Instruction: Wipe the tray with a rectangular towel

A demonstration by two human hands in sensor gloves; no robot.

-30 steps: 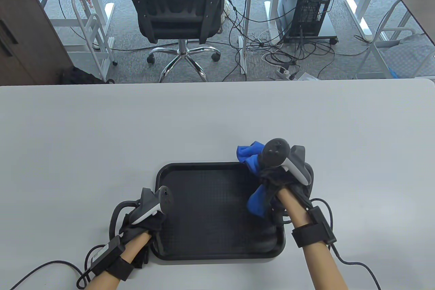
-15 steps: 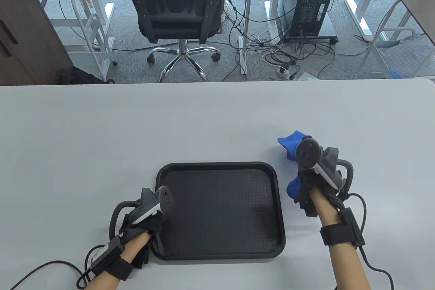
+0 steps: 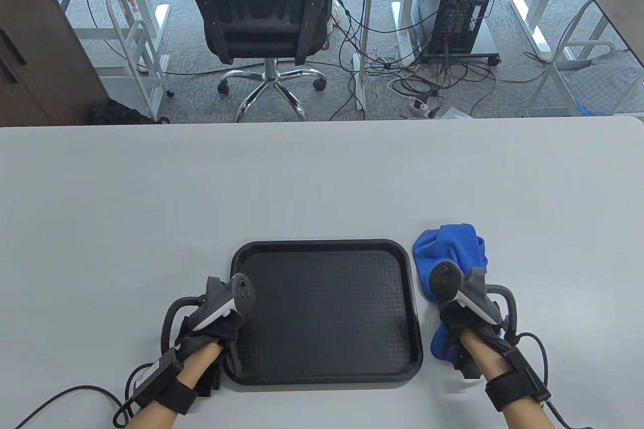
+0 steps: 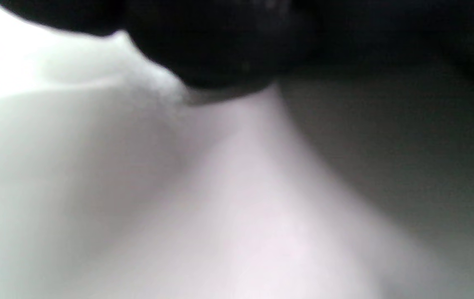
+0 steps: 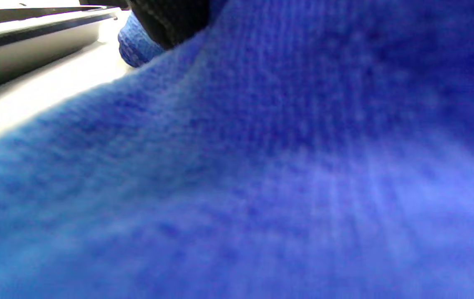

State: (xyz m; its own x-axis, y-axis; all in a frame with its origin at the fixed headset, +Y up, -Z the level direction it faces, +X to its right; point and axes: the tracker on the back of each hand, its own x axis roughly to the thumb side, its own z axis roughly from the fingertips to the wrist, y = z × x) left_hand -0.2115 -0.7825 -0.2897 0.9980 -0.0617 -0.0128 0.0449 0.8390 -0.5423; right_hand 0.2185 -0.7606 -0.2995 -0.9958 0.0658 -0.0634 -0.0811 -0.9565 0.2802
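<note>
the left hand (image 3: 214,321) rested on the tray's (image 3: 327,248) left rim, seemingly steadying it — its grip could not be told. the tray lay on the table (image 3: 201,187), bare inside. just right of it the towel (image 3: 450,253) lay bunched on the table under the right hand (image 3: 465,318), which rested on it; whether it gripped the cloth could not be told. the wiping looked finished or paused; any further pass would call for lifting the towel over the rim. beyond the table stood a chair (image 3: 259,6), in nobody's way.
</note>
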